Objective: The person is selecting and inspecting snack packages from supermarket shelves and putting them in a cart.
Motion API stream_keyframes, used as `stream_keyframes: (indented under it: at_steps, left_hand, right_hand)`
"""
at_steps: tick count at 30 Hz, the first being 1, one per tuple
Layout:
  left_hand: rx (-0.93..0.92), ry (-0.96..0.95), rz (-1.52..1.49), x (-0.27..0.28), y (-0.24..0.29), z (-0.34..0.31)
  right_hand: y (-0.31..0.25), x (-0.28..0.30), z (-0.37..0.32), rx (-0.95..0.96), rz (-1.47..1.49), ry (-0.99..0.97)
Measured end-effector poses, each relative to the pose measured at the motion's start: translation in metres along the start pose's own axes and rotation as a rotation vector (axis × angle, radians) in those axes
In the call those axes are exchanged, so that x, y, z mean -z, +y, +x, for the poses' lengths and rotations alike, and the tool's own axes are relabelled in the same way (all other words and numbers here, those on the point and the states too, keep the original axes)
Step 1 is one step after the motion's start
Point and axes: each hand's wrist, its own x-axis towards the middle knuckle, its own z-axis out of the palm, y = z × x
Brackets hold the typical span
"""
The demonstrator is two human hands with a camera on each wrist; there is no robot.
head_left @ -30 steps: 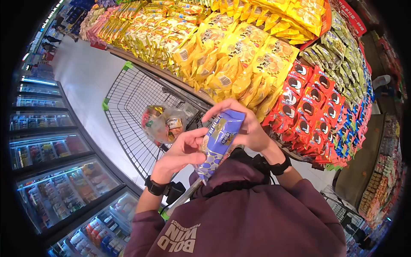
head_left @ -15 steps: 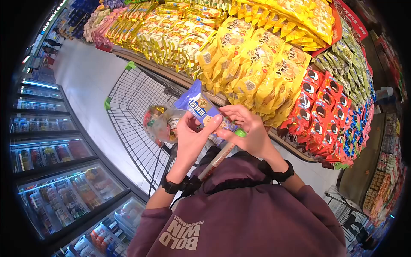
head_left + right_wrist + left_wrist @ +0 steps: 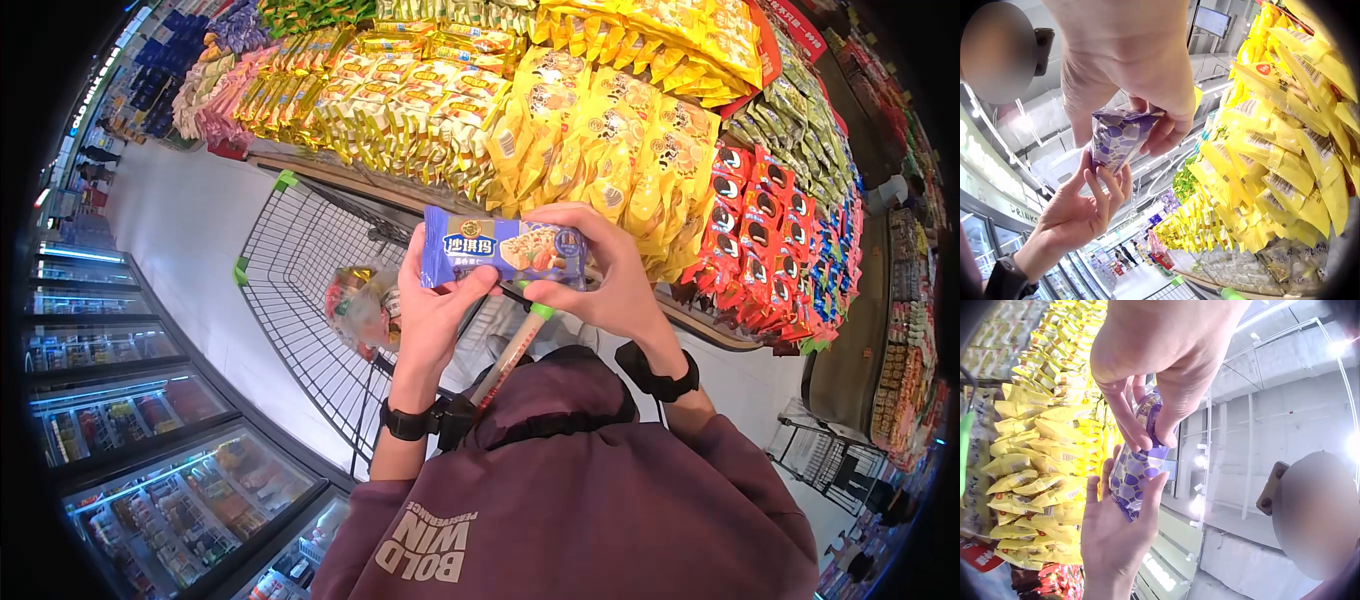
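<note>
A blue sachima packet [image 3: 512, 246] is level in front of the chest, printed face up, in the head view. My left hand [image 3: 432, 315] pinches its left end, thumb across the front and fingers behind. At the opposite end, my right hand [image 3: 622, 280] holds the packet between thumb and curled fingers. From the left wrist, the patterned back of the packet [image 3: 1134, 478] shows between both hands. The same patterned side of the packet [image 3: 1116, 139] faces the right wrist camera, with my left fingertips at its lower edge.
Beyond my hands a display is heaped with yellow snack bags [image 3: 610, 130] and red packets [image 3: 735, 240]. A wire shopping cart [image 3: 285, 265] holding a clear bag of goods [image 3: 360, 312] stands at left, its handle [image 3: 510, 352] below my hands. Glass-topped freezers [image 3: 185, 510] line the left.
The packet has turned from steeply tilted, through slanting, to level with its printed face up. My right hand has moved up to the packet's right end. The view has shifted slightly.
</note>
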Motion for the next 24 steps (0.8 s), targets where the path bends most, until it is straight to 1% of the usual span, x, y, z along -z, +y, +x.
stream_keyframes:
  at_steps: [2,5,8,9,10,12,14,15,18,21,24]
  left_hand:
    - [0.028,-0.001,0.014,0.006,0.003,0.002]
    - [0.021,-0.007,0.114,0.005,0.006,0.003]
    - [0.085,-0.138,0.513,0.02,-0.006,0.006]
    - [0.066,-0.24,0.892,0.024,-0.011,0.004]
    - [-0.069,-0.311,1.066,0.029,-0.022,0.001]
    - [-0.212,-0.505,1.546,0.039,-0.041,-0.011]
    - [-0.121,-0.607,1.696,0.045,-0.054,-0.02]
    - [0.032,-0.649,1.791,0.046,-0.058,-0.021]
    - [0.124,-0.795,1.879,0.075,-0.079,-0.019]
    - [0.281,-0.822,1.803,0.089,-0.079,-0.008]
    - [0.333,-0.754,1.736,0.097,-0.073,-0.007]
  right_hand:
    - [-0.005,0.001,0.003,0.098,-0.244,-0.007]
    - [-0.003,0.0,0.0,0.081,-0.273,0.049]
    - [-0.006,0.001,0.0,0.126,-0.297,0.114]
    - [-0.009,0.003,0.002,0.149,-0.333,0.139]
    - [-0.014,0.005,0.005,0.173,-0.37,0.165]
    - [-0.022,0.012,0.009,0.192,-0.441,0.201]
    - [-0.028,0.02,0.014,0.209,-0.5,0.232]
    - [-0.03,0.022,0.016,0.214,-0.517,0.259]
    - [-0.032,0.032,0.022,0.2,-0.523,0.291]
    - [-0.028,0.041,0.026,0.251,-0.474,0.341]
    - [-0.026,0.048,0.033,0.251,-0.445,0.302]
